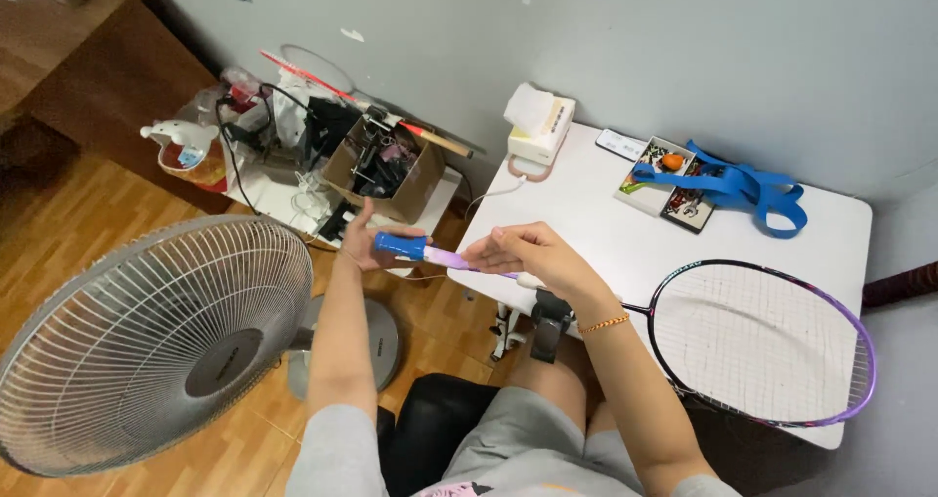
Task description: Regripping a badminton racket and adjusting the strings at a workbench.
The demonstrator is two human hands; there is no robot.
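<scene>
I hold a badminton racket across my lap, its purple-rimmed head [762, 345] resting on the white table [625, 233] at the right. My left hand [366, 238] grips the end of the handle [403, 247], which is covered in blue grip tape. Past the blue part, the handle shows pale purple [447, 258]. My right hand [523, 253] pinches the handle just right of that purple section, fingers closed on it. A loose blue tape strip [743, 189] lies on the table at the back.
A standing fan [147, 341] sits at the left on the wooden floor. A cardboard box [386, 170] full of clutter is beyond my hands. A tissue box [537, 130], a phone [620, 145] and a small tray of bits [669, 179] lie on the table.
</scene>
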